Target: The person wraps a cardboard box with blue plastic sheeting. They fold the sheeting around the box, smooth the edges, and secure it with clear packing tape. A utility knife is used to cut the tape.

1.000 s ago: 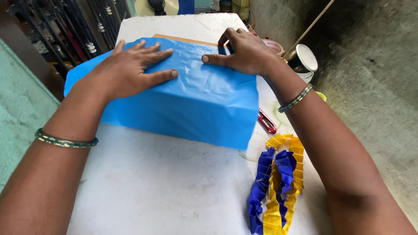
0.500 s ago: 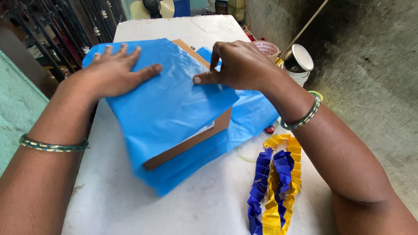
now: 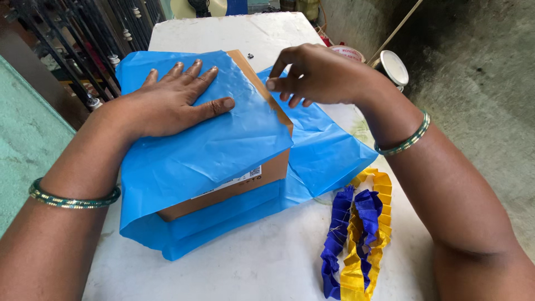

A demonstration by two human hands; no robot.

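Pressing: left hand flat, fingers spread, pinning blue sheet on box. Right hand beside it, grip loose, holding nothing, above sheet edge. Risk: thin sheet slides or tears at box corner. Ribbon near right forearm on table; tape roll beyond right hand.

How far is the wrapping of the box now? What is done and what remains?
Partly done. The blue sheet lies under the box and is folded over its top. In hand: the left hand presses the sheet flat on top, while the right hand hovers at the box's far edge. Left: the front side and a top corner show bare cardboard, loose sheet spreads to the right, and the pleated ribbon lies unused on the table.
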